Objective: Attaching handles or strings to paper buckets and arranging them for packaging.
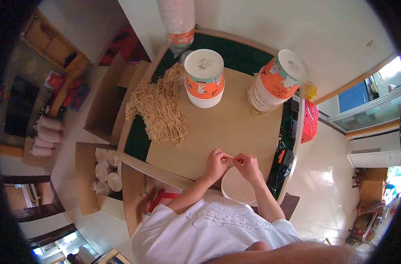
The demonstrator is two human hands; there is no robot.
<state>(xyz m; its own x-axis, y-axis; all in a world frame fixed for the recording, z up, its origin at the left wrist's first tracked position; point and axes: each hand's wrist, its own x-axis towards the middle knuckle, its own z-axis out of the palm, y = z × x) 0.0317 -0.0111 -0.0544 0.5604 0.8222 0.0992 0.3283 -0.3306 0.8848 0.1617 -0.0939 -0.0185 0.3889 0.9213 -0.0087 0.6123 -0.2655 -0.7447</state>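
My left hand (218, 163) and my right hand (248, 166) meet over the table's near edge, both with fingers pinched together. Whatever lies between the fingertips is too small to make out. Just below them, close to my body, is a round white paper bucket (235, 187); a faint thin line runs across it. A heap of tan cords (163, 108) lies on the table's left side. Beyond my hands stands an upside-down orange and white paper bucket (204, 83). To the right leans a stack of similar buckets (279, 81), with tan cords hanging around its rims.
A brown cardboard sheet (227, 132) covers most of the green tabletop. A tall wrapped stack of buckets (177, 20) stands at the back left. On the right edge are an orange and black tool (285, 157) and a red plastic stool (309, 122). An open carton (88, 180) holds wrapped white stacks.
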